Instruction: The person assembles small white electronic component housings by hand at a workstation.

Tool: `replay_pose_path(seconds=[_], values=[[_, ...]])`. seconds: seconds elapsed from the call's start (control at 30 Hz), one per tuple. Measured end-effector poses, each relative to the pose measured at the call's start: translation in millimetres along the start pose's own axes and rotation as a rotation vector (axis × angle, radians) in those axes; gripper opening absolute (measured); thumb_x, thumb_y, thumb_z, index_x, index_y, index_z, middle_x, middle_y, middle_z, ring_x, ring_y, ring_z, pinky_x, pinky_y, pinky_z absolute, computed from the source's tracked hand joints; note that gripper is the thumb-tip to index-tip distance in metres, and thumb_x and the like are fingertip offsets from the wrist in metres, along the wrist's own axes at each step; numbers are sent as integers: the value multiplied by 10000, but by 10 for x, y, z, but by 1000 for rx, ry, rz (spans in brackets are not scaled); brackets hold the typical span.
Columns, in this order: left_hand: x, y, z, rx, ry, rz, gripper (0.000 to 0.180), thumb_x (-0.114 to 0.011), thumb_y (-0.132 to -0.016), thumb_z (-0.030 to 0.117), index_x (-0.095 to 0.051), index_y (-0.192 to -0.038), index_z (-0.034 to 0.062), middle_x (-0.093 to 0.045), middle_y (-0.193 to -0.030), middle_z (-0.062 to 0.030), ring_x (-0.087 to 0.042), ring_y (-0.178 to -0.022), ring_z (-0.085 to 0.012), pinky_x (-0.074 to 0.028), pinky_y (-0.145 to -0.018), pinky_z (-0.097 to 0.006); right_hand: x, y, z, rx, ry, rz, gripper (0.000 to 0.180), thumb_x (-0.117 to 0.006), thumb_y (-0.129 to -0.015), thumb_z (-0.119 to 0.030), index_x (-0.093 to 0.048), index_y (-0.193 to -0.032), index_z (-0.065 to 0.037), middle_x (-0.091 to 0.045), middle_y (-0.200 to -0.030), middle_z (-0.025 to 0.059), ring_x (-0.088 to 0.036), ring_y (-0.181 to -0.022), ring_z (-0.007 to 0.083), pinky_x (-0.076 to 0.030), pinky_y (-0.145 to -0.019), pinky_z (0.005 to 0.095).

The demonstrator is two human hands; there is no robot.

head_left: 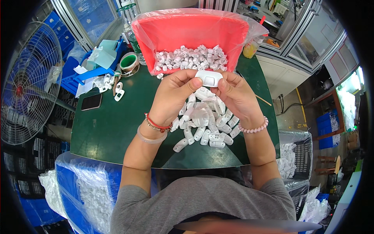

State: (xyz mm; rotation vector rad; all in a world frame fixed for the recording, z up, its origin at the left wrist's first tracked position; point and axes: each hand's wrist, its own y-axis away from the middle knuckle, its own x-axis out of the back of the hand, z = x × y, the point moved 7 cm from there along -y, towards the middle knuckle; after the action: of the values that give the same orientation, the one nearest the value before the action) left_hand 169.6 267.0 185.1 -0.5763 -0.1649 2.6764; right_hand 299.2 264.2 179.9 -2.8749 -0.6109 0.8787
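A white plastic casing (pixel 209 78), rounded and with a rectangular recess in its face, is pinched between both hands above the table. My left hand (pixel 176 93) grips its left end with thumb and fingers. At its right end, my right hand (pixel 238 94) does the same. Below the hands lies a loose heap of similar white casings (pixel 206 124), some showing small square openings. Just beyond the hands, a red bin (pixel 187 31) lined with clear plastic holds many small white parts (pixel 191 57). The fingertips behind the casing are partly hidden.
On the green table (pixel 128 124), a black phone (pixel 91 102), a tape roll (pixel 129 63) and a blue tray (pixel 83 74) stand left. A bottle with yellow contents (pixel 251 48) is back right. A fan (pixel 29 84) stands left; lined crates (pixel 97 191) flank my seat.
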Motion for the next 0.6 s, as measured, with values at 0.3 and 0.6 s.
replay_pose_path(seconds=[0.3,0.6], values=[[14,-24,-13,-40,-66,23,254,-566,-867,161,-583,-1029,-33,-614,-950,-53,-541,-862,-91,-422,-790,-233,-41,-4,45,37,83,42,226,-610,-840,-206,-602,-911,8,-559,-941,17,-485,-853,77,-377,-769,222],[105,-59,-42,-75,-57,27,249,-560,-872,178,-593,-998,-34,-612,-913,-38,-541,-844,-86,-426,-762,-221,-18,-77,91,99,80,3,245,-589,-854,-238,-597,-914,-1,-558,-900,9,-482,-823,74,-371,-747,215]])
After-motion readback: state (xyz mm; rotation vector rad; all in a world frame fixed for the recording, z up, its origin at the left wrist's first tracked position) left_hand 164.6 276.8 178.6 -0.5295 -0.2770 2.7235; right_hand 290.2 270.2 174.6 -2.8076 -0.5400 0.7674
